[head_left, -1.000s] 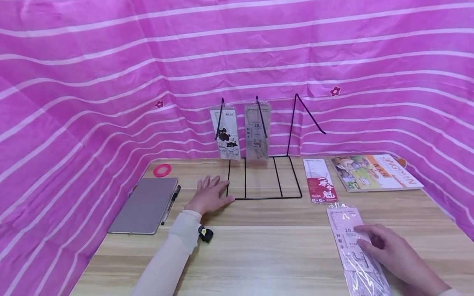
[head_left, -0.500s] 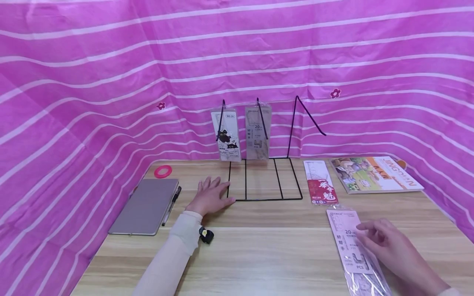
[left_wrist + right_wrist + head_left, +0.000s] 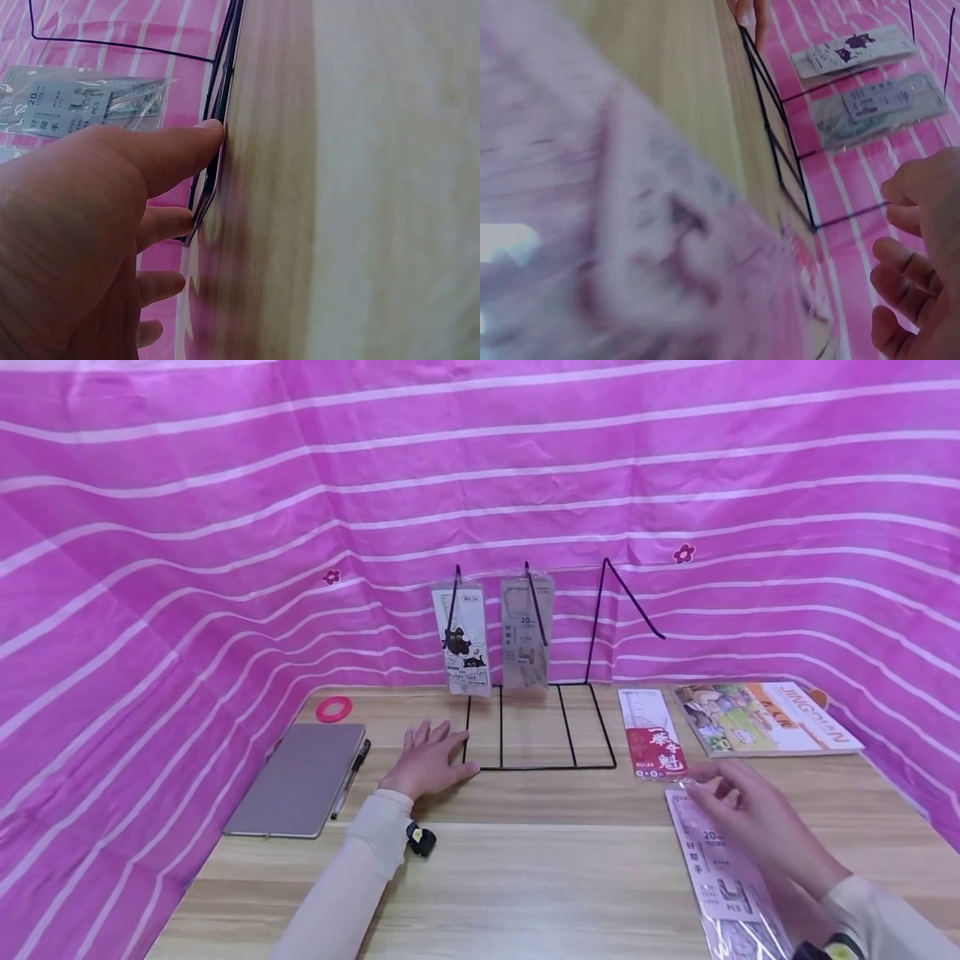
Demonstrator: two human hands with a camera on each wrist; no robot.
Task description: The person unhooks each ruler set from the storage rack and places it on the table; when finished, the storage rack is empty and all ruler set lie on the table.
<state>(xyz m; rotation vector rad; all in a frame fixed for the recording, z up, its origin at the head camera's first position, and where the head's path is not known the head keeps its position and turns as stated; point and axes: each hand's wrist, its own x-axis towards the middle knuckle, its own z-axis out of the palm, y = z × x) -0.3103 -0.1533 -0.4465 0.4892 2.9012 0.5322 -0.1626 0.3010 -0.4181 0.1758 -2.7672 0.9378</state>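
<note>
My left hand [image 3: 429, 762] rests at the front left corner of the black wire rack [image 3: 555, 767], its thumb along the base wire in the left wrist view. My right hand [image 3: 750, 814] hovers at the top end of a pink ruler-set packet [image 3: 712, 860], thumb and index finger apart beside its clear plastic tab. The right wrist view has this packet large and blurred, with my loosely bent fingers [image 3: 900, 274] off to its right. On the rack's hooks hang a ruler packet with black cats [image 3: 463, 635] and a grey ruler packet [image 3: 525, 635]; the right hook [image 3: 633, 597] is bare.
A red-and-white ruler packet [image 3: 652, 735] lies right of the rack, beside a colourful magazine [image 3: 772, 718]. At the left are a grey notebook [image 3: 300, 781], a black pen [image 3: 351, 778] and a pink ring [image 3: 333, 709]. A striped pink cloth [image 3: 480, 460] surrounds the table.
My right hand has moved forward along the pink packet, from its middle to its top tab. My left hand stays on the rack. The view has shifted slightly.
</note>
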